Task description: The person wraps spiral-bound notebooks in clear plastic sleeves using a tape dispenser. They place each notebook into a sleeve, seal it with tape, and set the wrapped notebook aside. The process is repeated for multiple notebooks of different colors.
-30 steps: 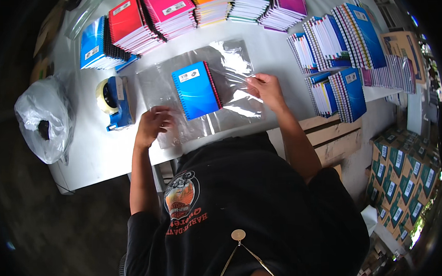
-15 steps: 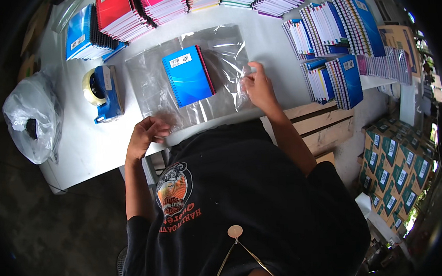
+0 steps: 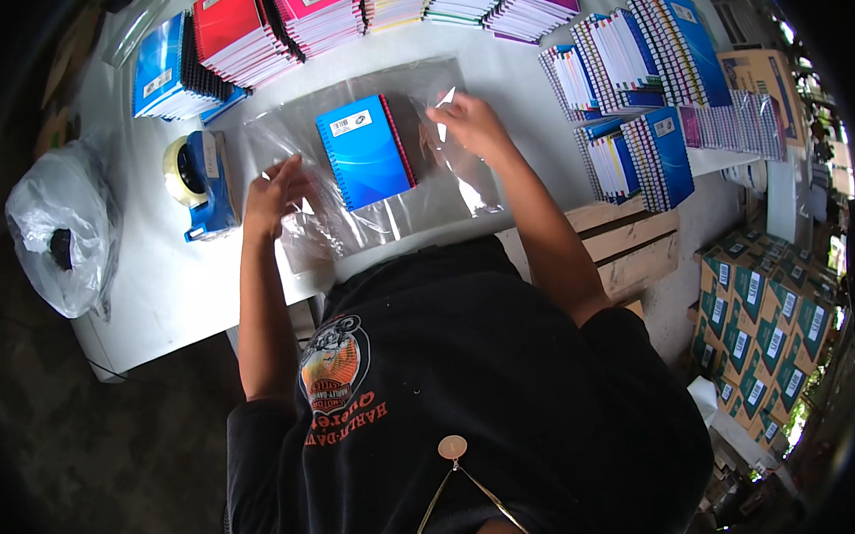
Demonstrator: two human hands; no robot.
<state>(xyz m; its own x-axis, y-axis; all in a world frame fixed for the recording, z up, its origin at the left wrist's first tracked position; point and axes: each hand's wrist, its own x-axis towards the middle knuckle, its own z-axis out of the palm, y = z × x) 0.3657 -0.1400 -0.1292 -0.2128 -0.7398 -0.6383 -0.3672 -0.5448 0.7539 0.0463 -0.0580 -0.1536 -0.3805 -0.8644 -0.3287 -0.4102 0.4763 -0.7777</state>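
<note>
Plastic film (image 3: 378, 229), clear and crinkled, is spreading out beneath the blue notebook (image 3: 366, 160), and two hands are working at its sides! Right of the notebook, the right hand (image 3: 469, 124) is pinching the film's edge, it seems, a bright fold catching the light at the grip. Over on the notebook's left, the left hand (image 3: 274, 195) is hovering with thumb and fingers drawn close; whether it is gripping any film, this view isn't telling.

Handling this well probably means keeping both sides evenly taut, so the film isn't bunching against the notebook, and pulling gently, since a hard tug on one side could be dragging the notebook out of square. Smoothing the creases nearest the notebook would be helping too.

Now the notebook itself: it is sitting mid-film, between the hands and touched by neither, lying slightly askew. Its bright blue cover is showing paler sweeping curves, with a white label (image 3: 352, 124) sitting near the top. Blue coil (image 3: 334, 168) is running down its left side, while red coil (image 3: 399, 142) is peeking out along its right, so another notebook is perhaps lying underneath. Left of the notebook, past the left hand, a tape dispenser (image 3: 217, 205) is standing by.
</note>
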